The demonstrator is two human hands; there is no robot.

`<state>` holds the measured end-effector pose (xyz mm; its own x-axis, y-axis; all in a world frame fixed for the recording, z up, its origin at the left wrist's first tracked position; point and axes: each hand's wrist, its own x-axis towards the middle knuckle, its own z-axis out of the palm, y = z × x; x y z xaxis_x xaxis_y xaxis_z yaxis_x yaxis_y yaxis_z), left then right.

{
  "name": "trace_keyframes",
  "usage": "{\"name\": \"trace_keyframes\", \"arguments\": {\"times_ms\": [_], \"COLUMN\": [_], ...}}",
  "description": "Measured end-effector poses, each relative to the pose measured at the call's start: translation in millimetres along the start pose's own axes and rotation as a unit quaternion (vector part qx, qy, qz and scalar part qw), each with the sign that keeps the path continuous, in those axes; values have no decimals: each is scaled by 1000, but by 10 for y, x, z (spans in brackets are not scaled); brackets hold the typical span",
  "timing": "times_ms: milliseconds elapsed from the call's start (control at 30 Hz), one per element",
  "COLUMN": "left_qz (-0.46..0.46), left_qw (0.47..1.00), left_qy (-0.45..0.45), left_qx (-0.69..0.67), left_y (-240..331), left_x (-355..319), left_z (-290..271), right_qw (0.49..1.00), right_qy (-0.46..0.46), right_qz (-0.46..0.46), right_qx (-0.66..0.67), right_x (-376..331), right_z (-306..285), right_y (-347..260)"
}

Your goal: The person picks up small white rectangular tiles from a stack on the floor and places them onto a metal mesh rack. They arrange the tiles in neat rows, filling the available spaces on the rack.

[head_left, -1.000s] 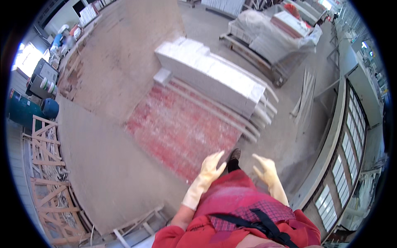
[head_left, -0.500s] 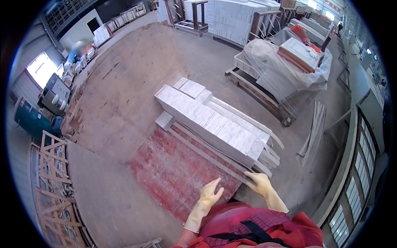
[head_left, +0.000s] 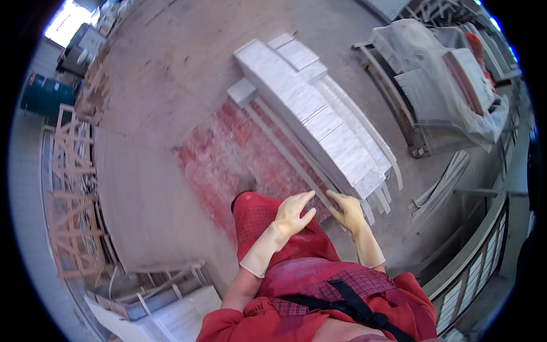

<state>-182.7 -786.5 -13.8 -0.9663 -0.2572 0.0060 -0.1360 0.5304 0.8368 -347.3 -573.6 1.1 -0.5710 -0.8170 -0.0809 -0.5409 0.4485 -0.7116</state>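
Observation:
My left hand (head_left: 294, 213), in a cream rubber glove, hovers in front of my red apron with its thumb apart from the fingers and nothing in it. Close by on the right, my right hand (head_left: 348, 213), gloved the same way, is also open and empty. Just beyond my hands stretches a long stack of white-grey marble pieces (head_left: 307, 105), its near end closest to my right hand. Long thin strips (head_left: 285, 154) run along the stack's left side, and a small block (head_left: 243, 91) juts out at its far left. Neither hand appears to touch the stones.
A worn red board (head_left: 216, 154) lies on the floor left of the stack. To the right stand a plastic-wrapped pallet load (head_left: 433, 85), loose strips (head_left: 441, 179) and a metal railing (head_left: 473, 245). Wooden crate frames (head_left: 74, 199) and a green barrel (head_left: 48, 96) line the left.
The view has tipped downward and swung, so the stack sits higher in it. My red-covered leg now shows over the board. Both hands stay open and empty, held in front of me.

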Motion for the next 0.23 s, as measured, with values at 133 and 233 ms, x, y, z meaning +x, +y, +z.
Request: {"name": "trace_keyframes", "arguments": {"times_ms": [133,233], "left_qz": [-58,-99], "left_qw": [997,990], "left_qy": [-39,-101], "left_qx": [15,-16], "left_y": [-476,-885], "left_x": [196,538], "left_z": [-179,-399], "right_qw": [999,985], "right_qy": [17,44], "right_qz": [1,109], "right_qx": [33,123], "right_x": [706,1405], "right_z": [144,204], "right_y": [1,24]}}
